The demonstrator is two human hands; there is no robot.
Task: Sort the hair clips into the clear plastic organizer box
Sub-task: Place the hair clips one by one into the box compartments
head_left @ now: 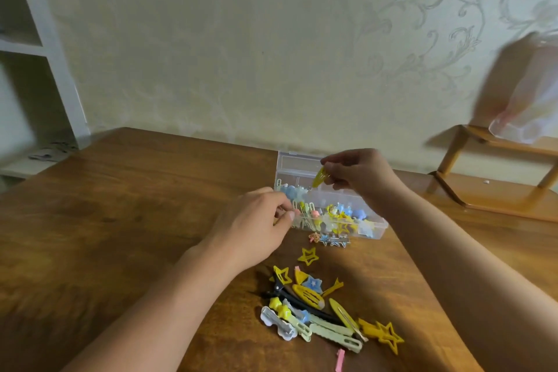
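Right hand (357, 170) pinches yellow clip (320, 177) above organizer box (374, 222) — left hand (256, 225) grip unclear.

left hand (256, 220): bare, no ring, no glove | left forearm: bare as far as the near edge, no sleeve, watch or band seen | right hand (359, 172): bare, no ring, no glove | right forearm: bare to the right edge, no sleeve or bracelet seen | nails: short, unpainted where visible
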